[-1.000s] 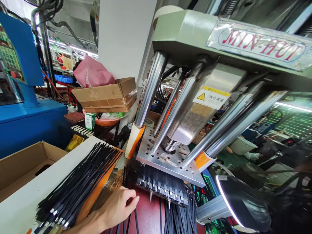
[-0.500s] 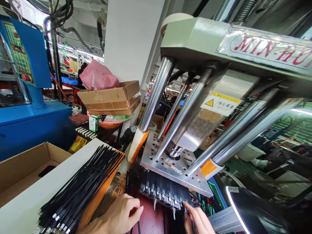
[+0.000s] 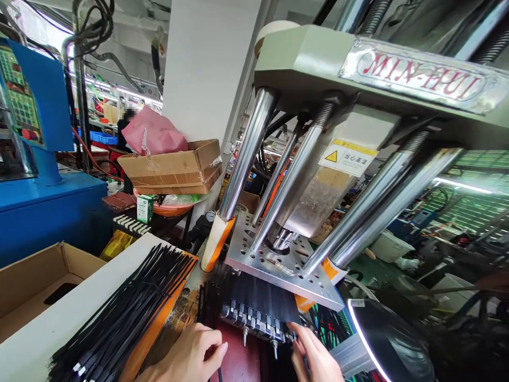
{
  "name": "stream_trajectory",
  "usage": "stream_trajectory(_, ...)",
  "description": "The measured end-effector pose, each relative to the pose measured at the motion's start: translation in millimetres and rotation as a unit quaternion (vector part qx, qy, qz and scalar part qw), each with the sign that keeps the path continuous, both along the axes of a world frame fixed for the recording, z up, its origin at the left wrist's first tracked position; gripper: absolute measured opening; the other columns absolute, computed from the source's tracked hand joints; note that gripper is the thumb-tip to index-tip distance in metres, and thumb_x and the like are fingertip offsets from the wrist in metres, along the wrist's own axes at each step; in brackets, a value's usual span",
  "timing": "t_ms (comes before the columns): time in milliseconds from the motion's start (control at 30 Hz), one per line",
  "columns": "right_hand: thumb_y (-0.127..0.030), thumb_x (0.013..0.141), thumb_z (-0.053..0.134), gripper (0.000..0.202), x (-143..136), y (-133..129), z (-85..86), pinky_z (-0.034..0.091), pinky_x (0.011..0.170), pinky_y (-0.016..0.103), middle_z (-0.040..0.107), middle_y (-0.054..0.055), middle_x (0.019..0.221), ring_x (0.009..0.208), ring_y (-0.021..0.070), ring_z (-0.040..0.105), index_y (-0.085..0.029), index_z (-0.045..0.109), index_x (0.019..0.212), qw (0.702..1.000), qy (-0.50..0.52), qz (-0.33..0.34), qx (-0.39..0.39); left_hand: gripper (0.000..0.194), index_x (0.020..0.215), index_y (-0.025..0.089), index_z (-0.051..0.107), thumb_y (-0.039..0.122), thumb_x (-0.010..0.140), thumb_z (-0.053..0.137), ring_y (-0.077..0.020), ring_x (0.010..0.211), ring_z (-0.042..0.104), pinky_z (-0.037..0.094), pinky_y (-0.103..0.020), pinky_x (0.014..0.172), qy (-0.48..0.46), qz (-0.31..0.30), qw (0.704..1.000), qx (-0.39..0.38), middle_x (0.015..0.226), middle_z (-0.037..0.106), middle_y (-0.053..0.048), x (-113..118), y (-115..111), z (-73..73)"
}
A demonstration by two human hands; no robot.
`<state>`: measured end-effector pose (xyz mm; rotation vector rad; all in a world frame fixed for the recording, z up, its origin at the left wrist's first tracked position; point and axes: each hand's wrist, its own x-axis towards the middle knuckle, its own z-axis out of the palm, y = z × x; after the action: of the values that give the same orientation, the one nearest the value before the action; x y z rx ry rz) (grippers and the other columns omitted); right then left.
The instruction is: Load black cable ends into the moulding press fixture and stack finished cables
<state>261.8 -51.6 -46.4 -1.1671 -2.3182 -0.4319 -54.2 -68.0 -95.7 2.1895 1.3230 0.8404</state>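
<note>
My right hand [image 3: 316, 353] is at the right end of a metal mould [image 3: 258, 322], its forefinger against the last spots of a row of black cable connectors with silver tips. A dark strand, seemingly a black cable, shows between its fingers and thumb. To the left of the mould, my left hand [image 3: 191, 353] is curled, thumb close to the bent forefinger; whatever it holds is hidden. A thin black line runs just below its thumb. Further left lies a large bundle of black cables [image 3: 131, 302] with silver plugs at the near end.
A press with a drilled metal plate [image 3: 286, 265] and steel columns stands over the mould. A lamp [image 3: 385, 339] is at the right. At the left are a white board [image 3: 32, 345], an open carton [image 3: 24, 276] and a blue machine [image 3: 47, 212].
The view has shifted slightly, so the press appears further left. My right hand remains at the right end of the mould, and my left hand stays curled beside it.
</note>
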Motion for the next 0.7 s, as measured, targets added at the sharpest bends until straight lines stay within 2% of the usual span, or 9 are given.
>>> stream_trajectory(67,-0.014,0.099,0.041,0.027,-6,-1,11.7,0.064,0.070,0.022,0.077,0.009,0.103,0.085,0.0188,0.078,-0.019,0.058,0.120,1.000,0.019,-0.005,-0.008,0.033,0.066,0.019,0.056,0.025,0.098,0.050,-0.0145,0.059,0.052,0.033,-0.029,0.062,-0.004,0.002,1.000,0.010,0.062,0.062,0.000,1,-2,5.4)
stream_trajectory(167,-0.015,0.100,0.039,0.023,-15,1,21.4,0.063,0.060,0.023,0.077,0.008,0.093,0.074,0.0185,0.077,-0.021,0.059,0.109,0.999,0.039,-0.010,-0.011,0.033,0.067,0.020,0.058,0.025,0.098,0.050,-0.0148,0.060,0.055,0.034,-0.028,0.063,0.003,0.001,1.000,0.024,0.063,0.065,-0.001,2,-2,2.2)
stream_trajectory(300,-0.018,0.102,0.039,0.025,-30,19,22.1,0.065,0.072,0.028,0.077,0.008,0.099,0.085,0.0192,0.078,-0.020,0.061,0.110,0.997,0.040,-0.027,-0.055,0.033,0.068,0.020,0.059,0.027,0.098,0.049,-0.0158,0.064,0.059,0.036,-0.027,0.064,0.021,0.011,0.999,0.039,0.066,0.068,-0.001,1,1,-9.0)
stream_trajectory(433,-0.015,0.099,0.039,0.034,-45,55,19.8,0.065,0.077,0.032,0.077,0.013,0.107,0.091,0.0231,0.078,-0.013,0.061,0.125,0.995,-0.007,-0.074,-0.066,0.033,0.067,0.020,0.058,0.027,0.098,0.048,-0.0161,0.064,0.060,0.037,-0.027,0.063,0.032,0.008,0.999,0.031,0.065,0.068,-0.001,1,1,-7.2)
stream_trajectory(533,-0.011,0.096,0.040,0.033,-53,88,20.4,0.064,0.078,0.040,0.077,0.018,0.097,0.085,0.0288,0.077,-0.009,0.067,0.115,0.993,-0.022,-0.109,-0.041,0.034,0.066,0.020,0.058,0.028,0.098,0.047,-0.0157,0.062,0.058,0.036,-0.027,0.062,0.019,0.003,0.999,0.026,0.063,0.066,-0.001,0,0,-2.8)
stream_trajectory(600,-0.007,0.093,0.042,0.032,-59,109,22.8,0.062,0.085,0.045,0.076,0.016,0.093,0.086,0.0297,0.076,-0.012,0.071,0.105,0.993,-0.020,-0.112,-0.027,0.035,0.065,0.021,0.058,0.028,0.098,0.048,-0.0157,0.061,0.057,0.037,-0.027,0.061,0.003,0.005,1.000,0.029,0.062,0.065,-0.001,0,1,-2.4)
stream_trajectory(700,-0.004,0.094,0.045,0.034,-68,132,28.4,0.059,0.091,0.044,0.077,0.010,0.098,0.090,0.0244,0.074,-0.018,0.072,0.108,0.994,-0.007,-0.108,-0.007,0.036,0.064,0.020,0.056,0.029,0.098,0.047,-0.0154,0.059,0.055,0.037,-0.028,0.061,-0.011,0.003,0.999,0.031,0.060,0.063,-0.001,1,1,-4.2)
